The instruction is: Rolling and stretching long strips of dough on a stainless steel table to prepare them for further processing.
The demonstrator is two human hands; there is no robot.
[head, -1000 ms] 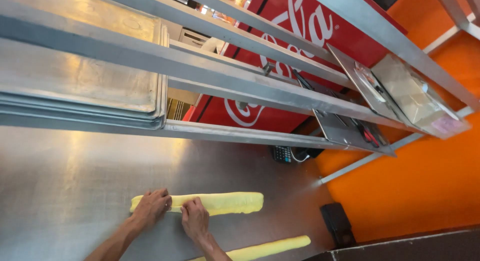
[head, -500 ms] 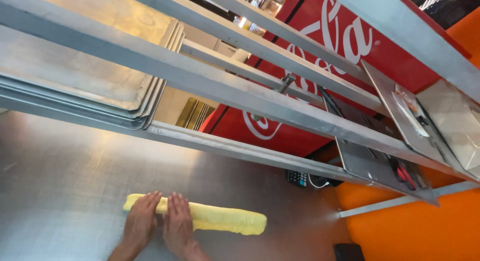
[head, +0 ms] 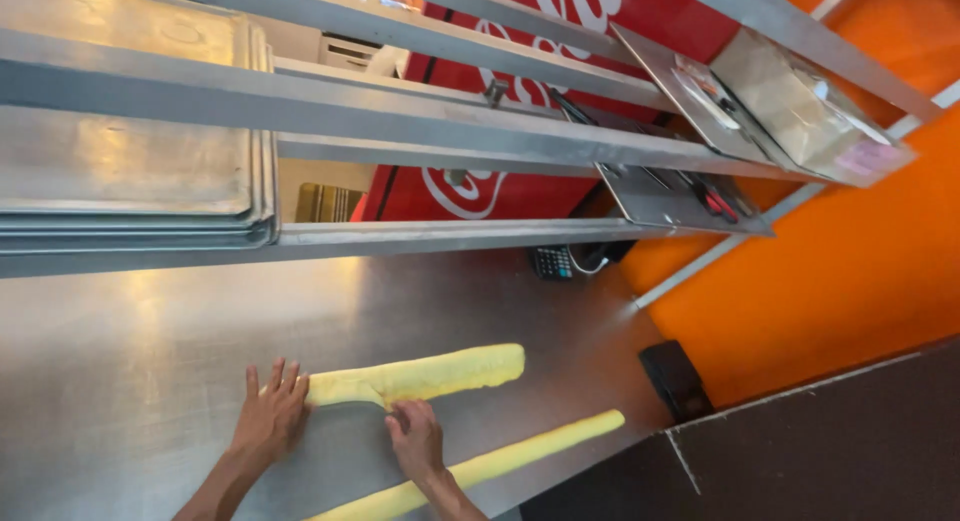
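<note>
A thick roll of yellow dough [head: 430, 373] lies on the steel worktop [head: 130, 381]. My left hand [head: 270, 413] rests flat on the roll's left end with its fingers spread. My right hand [head: 417, 439] presses palm-down on the roll's near edge, close to its middle. A second, thinner rope of yellow dough [head: 500, 461] stretches along the worktop's near edge, passing under my right wrist. Neither hand grips anything.
A stack of metal baking trays [head: 120, 171] sits on the steel shelf rails [head: 420, 131] above the worktop. Behind stands a red cooler [head: 480, 191]. A calculator [head: 552, 263] and a dark flat object [head: 676, 378] lie at the right, near the orange wall [head: 830, 271].
The camera has shifted, bringing the thinner dough rope back into view. My hands have moved apart along the thick roll, left hand at its end, right hand toward the middle.
</note>
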